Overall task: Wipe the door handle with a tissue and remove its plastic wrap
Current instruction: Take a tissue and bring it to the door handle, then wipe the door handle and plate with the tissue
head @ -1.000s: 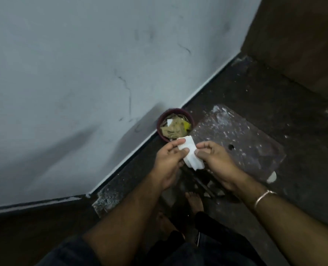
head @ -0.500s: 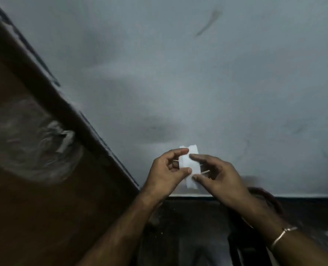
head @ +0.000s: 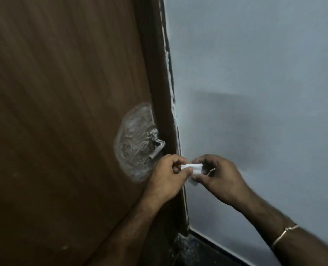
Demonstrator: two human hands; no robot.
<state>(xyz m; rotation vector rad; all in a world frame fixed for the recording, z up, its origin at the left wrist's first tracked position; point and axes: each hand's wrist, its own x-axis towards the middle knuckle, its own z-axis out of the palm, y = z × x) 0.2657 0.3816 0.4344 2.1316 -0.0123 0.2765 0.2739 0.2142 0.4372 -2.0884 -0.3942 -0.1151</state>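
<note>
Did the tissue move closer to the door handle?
Yes. Half a second ago the tissue was well right of the handle, out over the wall. Now both hands hold it just below and right of the handle, by the door's edge.

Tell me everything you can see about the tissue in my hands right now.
The tissue is a small white piece of soft paper, folded or bunched into a short roll lying roughly level. The left hand pinches its left end and the right hand pinches its right end; a loose corner hangs below. It is held in the air just right of the door's edge, below the wrapped handle, not touching it.
</note>
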